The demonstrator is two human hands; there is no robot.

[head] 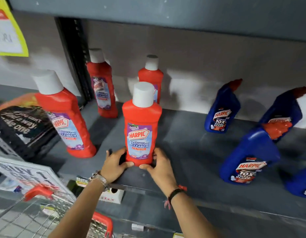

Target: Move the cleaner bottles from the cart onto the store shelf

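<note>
A red Harpic bathroom cleaner bottle with a white cap stands upright near the front of the grey store shelf. My left hand and my right hand clasp its base from both sides. Another red bottle stands at the left front. Two more red bottles stand at the back. The wire cart with red corners is at the bottom left; its contents are not visible.
Three blue Harpic bottles stand on the right of the shelf. A black box sits at the left, a "Buy 1 Get 1" sign below it. The upper shelf hangs overhead.
</note>
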